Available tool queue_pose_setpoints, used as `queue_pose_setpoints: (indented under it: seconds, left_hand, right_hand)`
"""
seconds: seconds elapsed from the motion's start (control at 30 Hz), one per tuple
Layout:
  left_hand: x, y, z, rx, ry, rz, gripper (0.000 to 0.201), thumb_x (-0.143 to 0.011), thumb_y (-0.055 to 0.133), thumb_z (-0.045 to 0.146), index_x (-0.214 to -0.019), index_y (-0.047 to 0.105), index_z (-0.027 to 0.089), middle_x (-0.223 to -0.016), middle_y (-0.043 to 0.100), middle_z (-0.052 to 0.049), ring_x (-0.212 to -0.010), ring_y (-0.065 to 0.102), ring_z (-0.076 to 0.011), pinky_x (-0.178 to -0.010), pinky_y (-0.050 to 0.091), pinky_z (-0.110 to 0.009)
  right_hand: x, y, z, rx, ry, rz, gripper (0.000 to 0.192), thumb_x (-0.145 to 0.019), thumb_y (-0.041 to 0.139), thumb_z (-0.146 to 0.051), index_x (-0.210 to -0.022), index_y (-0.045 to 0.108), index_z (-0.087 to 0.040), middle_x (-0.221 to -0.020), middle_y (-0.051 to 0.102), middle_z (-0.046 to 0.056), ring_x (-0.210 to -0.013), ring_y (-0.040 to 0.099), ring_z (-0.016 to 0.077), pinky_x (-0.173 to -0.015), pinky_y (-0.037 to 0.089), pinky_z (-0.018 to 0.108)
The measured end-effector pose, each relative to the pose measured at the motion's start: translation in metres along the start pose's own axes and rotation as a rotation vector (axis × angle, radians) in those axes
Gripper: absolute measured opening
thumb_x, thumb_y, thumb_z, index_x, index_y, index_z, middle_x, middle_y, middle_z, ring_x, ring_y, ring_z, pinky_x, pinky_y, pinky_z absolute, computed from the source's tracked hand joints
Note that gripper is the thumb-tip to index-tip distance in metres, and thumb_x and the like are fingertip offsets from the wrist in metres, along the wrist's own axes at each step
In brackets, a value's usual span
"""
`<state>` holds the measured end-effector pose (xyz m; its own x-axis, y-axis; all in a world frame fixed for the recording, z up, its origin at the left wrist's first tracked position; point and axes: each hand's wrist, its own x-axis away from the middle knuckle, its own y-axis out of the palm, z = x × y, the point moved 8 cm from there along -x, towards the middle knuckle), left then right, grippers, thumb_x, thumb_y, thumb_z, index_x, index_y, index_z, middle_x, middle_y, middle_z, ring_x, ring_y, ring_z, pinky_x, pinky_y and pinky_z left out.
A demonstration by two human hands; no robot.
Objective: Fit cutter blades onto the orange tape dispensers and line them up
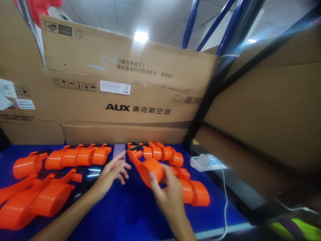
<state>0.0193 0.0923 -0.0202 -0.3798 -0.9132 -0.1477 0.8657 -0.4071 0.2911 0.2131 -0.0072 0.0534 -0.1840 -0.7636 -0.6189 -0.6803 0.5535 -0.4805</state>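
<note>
Phone (119, 149): lies at the tabletop's (120, 216) far side.
Held part (146, 171): orange, right of the phone and nearer the camera, seemingly raised off the tabletop.
Right hand (170, 192): thumb and fingers pinch the loop (154, 167) of the held part.
Left hand (111, 172): grasps nothing, fingers spread, just in front of the phone; I cannot tell whether a fingertip touches it.
Loop: smooth with a faint sheen; probably light plastic, a little slippery.
Wall: looks thin; likely stiff with slight give, so a hard squeeze might bend it.
Arm (134, 160): narrow, reaching back toward the phone; probably the weaker place to hold.
Best hold: the loop's rounded side, thumb opposite fingers, lightly.
Other parts (69, 158): similar orange pieces, left and right of the phone.
</note>
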Motion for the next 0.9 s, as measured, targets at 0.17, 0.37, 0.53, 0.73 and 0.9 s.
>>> queue_pose_setpoints:
  seconds: [0.17, 0.37, 0.53, 0.73, 0.9]
  left_hand:
    - [0.005, 0.005, 0.005, -0.085, 0.048, -0.043, 0.059, -0.090, 0.063, 0.043, -0.142, 0.046, 0.019, -0.089, 0.069, -0.008, -0.064, 0.063, -0.0165, -0.053, 0.049, -0.026]
    - [0.005, -0.003, 0.014, -0.123, 0.095, 0.012, 0.048, -0.091, 0.062, 0.043, -0.132, 0.056, 0.019, -0.083, 0.068, -0.005, -0.062, 0.062, -0.0156, -0.053, 0.047, -0.026]
    - [0.004, -0.007, 0.017, -0.142, 0.096, 0.047, 0.046, -0.088, 0.064, 0.045, -0.123, 0.061, 0.017, -0.078, 0.069, -0.005, -0.060, 0.062, -0.0154, -0.052, 0.046, -0.025]
    - [0.005, -0.005, 0.019, -0.146, 0.096, 0.032, 0.044, -0.087, 0.064, 0.047, -0.119, 0.063, 0.017, -0.074, 0.069, -0.004, -0.058, 0.061, -0.0159, -0.052, 0.046, -0.026]
    - [0.006, -0.003, 0.019, -0.151, 0.084, 0.015, 0.043, -0.088, 0.064, 0.046, -0.120, 0.063, 0.018, -0.074, 0.069, -0.004, -0.058, 0.062, -0.0160, -0.053, 0.047, -0.026]
  right_hand:
    - [-0.004, -0.053, 0.010, 0.408, 0.199, 0.081, 0.050, -0.092, 0.050, -0.055, -0.124, 0.051, -0.018, -0.067, 0.069, 0.003, -0.051, 0.063, 0.0240, -0.052, 0.043, 0.030]
    - [-0.008, -0.039, 0.014, 0.681, 0.114, -0.056, 0.040, -0.096, 0.041, -0.051, -0.117, 0.053, -0.019, -0.070, 0.072, 0.007, -0.058, 0.068, 0.0276, -0.050, 0.037, 0.028]
    - [-0.001, -0.026, 0.024, 0.812, 0.131, -0.110, 0.039, -0.097, 0.045, -0.049, -0.120, 0.051, -0.019, -0.075, 0.074, 0.009, -0.062, 0.071, 0.0284, -0.053, 0.038, 0.029]
    - [0.006, -0.024, 0.024, 0.840, 0.114, -0.138, 0.041, -0.098, 0.044, -0.049, -0.125, 0.047, -0.018, -0.093, 0.076, 0.013, -0.075, 0.074, 0.0306, -0.060, 0.045, 0.032]
    - [0.009, -0.019, 0.029, 0.834, 0.120, -0.197, 0.040, -0.099, 0.043, -0.046, -0.125, 0.050, -0.017, -0.108, 0.071, 0.016, -0.083, 0.073, 0.0309, -0.064, 0.050, 0.033]
